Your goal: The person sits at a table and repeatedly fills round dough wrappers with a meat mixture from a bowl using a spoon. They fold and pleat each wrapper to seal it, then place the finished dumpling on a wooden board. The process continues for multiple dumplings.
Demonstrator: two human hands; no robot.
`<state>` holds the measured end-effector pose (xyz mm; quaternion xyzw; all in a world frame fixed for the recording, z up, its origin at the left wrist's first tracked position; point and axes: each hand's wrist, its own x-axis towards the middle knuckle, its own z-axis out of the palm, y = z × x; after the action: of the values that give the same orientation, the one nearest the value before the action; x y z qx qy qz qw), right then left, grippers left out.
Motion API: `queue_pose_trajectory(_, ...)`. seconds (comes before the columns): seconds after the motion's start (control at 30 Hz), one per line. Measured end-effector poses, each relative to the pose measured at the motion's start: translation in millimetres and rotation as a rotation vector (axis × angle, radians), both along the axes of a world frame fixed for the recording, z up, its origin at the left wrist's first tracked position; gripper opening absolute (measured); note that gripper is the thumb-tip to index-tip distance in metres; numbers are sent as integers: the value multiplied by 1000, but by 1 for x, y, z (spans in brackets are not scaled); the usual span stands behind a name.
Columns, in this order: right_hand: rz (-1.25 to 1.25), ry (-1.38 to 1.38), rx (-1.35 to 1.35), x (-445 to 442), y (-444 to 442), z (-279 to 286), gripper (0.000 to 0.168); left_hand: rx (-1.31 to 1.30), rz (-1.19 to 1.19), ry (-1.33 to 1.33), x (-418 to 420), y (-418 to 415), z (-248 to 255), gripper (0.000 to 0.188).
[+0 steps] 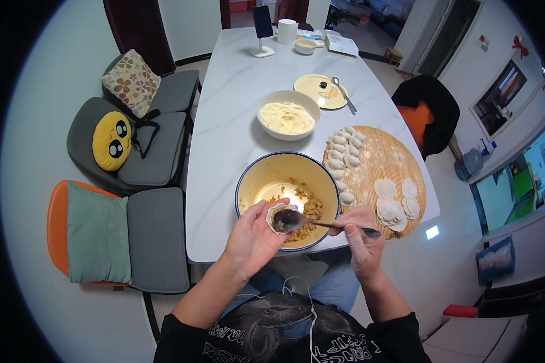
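Observation:
My left hand (254, 236) cups a dumpling wrapper (270, 220) over the near rim of a cream enamel basin (287, 164) with a blue edge. My right hand (361, 240) grips the handle of a metal spoon (289, 221), whose bowl lies over the wrapper and hides most of it. Minced filling (312, 211) lies in the basin's right side. To the right, a round wooden board (372, 174) bears rows of folded dumplings (337, 154) along its left side and stacks of flat wrappers (389, 209) near its front.
Beyond the basin stands a white bowl of flour (287, 119). Behind it are a patterned lid (315, 86) with a spoon (344, 94) on it, a phone on a stand (262, 31) and a small bowl (305, 47). Chairs with cushions (100, 236) line the left.

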<state>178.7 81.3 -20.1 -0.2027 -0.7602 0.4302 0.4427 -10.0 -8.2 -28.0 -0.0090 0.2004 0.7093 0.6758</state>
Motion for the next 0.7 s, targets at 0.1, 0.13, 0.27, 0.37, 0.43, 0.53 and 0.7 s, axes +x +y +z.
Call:
queue_pose_trajectory(0.1,-24,-23,-35,1,-2,-5,14,18,-25,-13,0,-1,0,48)
queue_pose_trajectory(0.13,-51,21,-84,1,-1,-6,14,24,-28,-18,-1,-2,0,47)
queue_pose_trajectory(0.27,-139,-155,160,2,11,0,14,-49,130,80,-12,-4,-11,44)
queue_pose_trajectory(0.37,-83,-418,413,0,7,-1,18,-52,134,82,-19,-8,-11,38)
queue_pose_trajectory(0.43,23,-536,458,-3,-1,-3,17,-46,120,69,-18,-8,-7,37)
queue_pose_trajectory(0.53,67,-548,534,-9,-10,-5,15,-55,117,61,-15,-8,-5,41)
queue_pose_trajectory(0.7,95,-569,634,-15,-15,-17,15,-30,65,66,-13,-9,-1,44)
